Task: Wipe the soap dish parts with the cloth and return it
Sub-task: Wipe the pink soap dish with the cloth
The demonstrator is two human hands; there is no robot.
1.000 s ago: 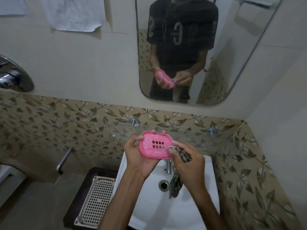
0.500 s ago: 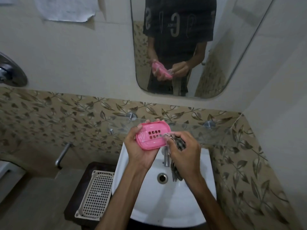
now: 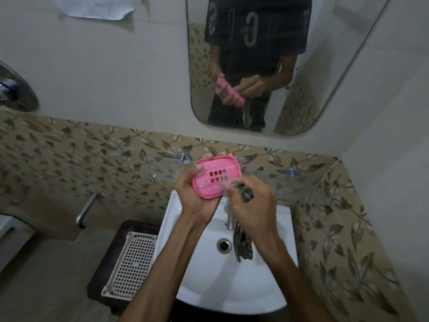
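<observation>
A white basin sat below a wall mirror — leaf-patterned tiles behind. The left hand gripped the pink soap dish above the basin; the right hand clutched the cloth against the dish's lower right edge.

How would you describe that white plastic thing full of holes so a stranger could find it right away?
Start at the white sink under the mirror, then look just left of its rim. There a flat cream grid tray lies on a dark stand. Its fine mesh of small square holes marks it out.
</observation>
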